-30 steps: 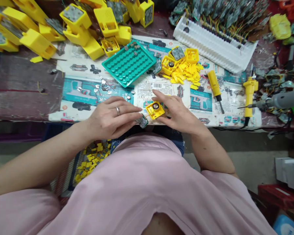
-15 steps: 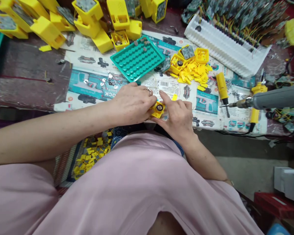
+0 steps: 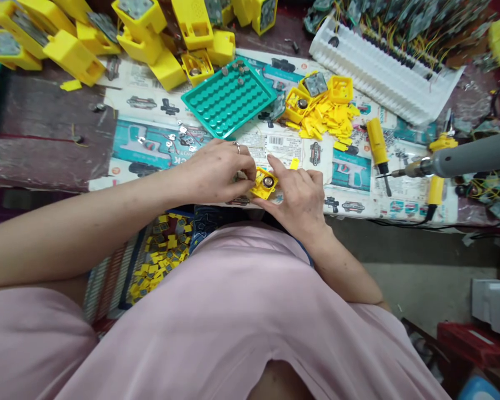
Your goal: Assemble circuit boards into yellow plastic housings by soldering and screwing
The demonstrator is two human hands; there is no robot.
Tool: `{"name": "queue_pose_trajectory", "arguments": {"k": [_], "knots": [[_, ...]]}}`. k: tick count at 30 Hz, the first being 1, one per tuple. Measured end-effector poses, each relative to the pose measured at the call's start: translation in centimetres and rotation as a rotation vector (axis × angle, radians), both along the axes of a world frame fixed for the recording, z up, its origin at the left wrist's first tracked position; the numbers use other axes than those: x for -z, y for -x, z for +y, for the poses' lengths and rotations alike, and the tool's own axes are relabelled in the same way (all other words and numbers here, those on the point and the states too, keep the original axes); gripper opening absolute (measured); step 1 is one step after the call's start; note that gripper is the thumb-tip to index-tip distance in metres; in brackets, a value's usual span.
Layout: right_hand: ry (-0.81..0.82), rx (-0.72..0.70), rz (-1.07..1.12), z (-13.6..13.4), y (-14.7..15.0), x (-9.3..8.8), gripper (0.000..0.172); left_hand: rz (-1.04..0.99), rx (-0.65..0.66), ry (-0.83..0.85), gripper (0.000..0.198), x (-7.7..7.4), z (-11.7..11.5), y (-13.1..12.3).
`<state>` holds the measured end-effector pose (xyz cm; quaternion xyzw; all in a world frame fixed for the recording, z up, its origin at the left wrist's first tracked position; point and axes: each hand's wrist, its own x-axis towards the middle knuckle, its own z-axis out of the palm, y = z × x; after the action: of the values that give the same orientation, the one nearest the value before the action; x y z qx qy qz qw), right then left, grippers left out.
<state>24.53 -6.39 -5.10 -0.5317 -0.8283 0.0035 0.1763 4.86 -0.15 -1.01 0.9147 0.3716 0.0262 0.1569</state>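
A small yellow plastic housing [image 3: 259, 190] with a round metal-rimmed part inside lies low on the printed cardboard, near the table's front edge. My right hand [image 3: 298, 191] holds it from the right, thumb at the near side and index finger by the far side. At its left edge is my left hand [image 3: 220, 171], wearing a ring, with thumb and fingers pinched together. Whatever is in that pinch is too small or hidden to make out. Just beyond my right fingers lies a small yellow strip [image 3: 294, 163].
A green tray [image 3: 229, 97] holds several small metal parts. Beyond are yellow pieces [image 3: 327, 116], large yellow casings [image 3: 75, 55] and a white rack [image 3: 383, 66] of wired boards. At right are a yellow-handled screwdriver [image 3: 377, 141] and a grey power screwdriver [image 3: 475, 158].
My left hand has drawn slightly left off the housing, so more of its inside shows. My right hand keeps its hold. The whole view has shifted a little.
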Motion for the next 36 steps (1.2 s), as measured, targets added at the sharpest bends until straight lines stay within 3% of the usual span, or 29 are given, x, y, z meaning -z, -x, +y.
{"name": "queue_pose_trajectory", "arguments": {"k": [3, 7, 13, 18, 25, 28, 36], "knots": [[-0.036, 0.010, -0.009, 0.0, 0.1, 0.2, 0.059, 0.043, 0.010, -0.156, 0.025, -0.4, -0.5, -0.6], [-0.049, 0.024, 0.002, 0.0, 0.2, 0.4, 0.057, 0.242, 0.145, -0.270, 0.027, -1.6, -1.0, -2.0], [-0.064, 0.037, 0.042, -0.1, 0.2, 0.7, 0.068, 0.390, 0.292, -0.253, 0.019, -2.3, -0.5, -3.3], [-0.099, 0.038, 0.066, -0.1, 0.2, 0.9, 0.075, 0.409, 0.301, -0.212, 0.019, -2.2, -0.1, -3.9], [-0.018, 0.020, 0.117, 0.0, 0.4, 1.1, 0.083, 0.216, 0.139, -0.031, 0.023, -0.8, 0.8, -2.4], [0.015, 0.026, 0.131, 0.1, 0.5, 1.1, 0.082, 0.111, 0.136, 0.048, 0.023, -0.3, 1.1, -1.7], [0.138, 0.038, 0.164, 0.1, 0.5, 0.9, 0.085, -0.214, -0.031, 0.188, 0.023, -0.4, 1.0, -0.1]]}}
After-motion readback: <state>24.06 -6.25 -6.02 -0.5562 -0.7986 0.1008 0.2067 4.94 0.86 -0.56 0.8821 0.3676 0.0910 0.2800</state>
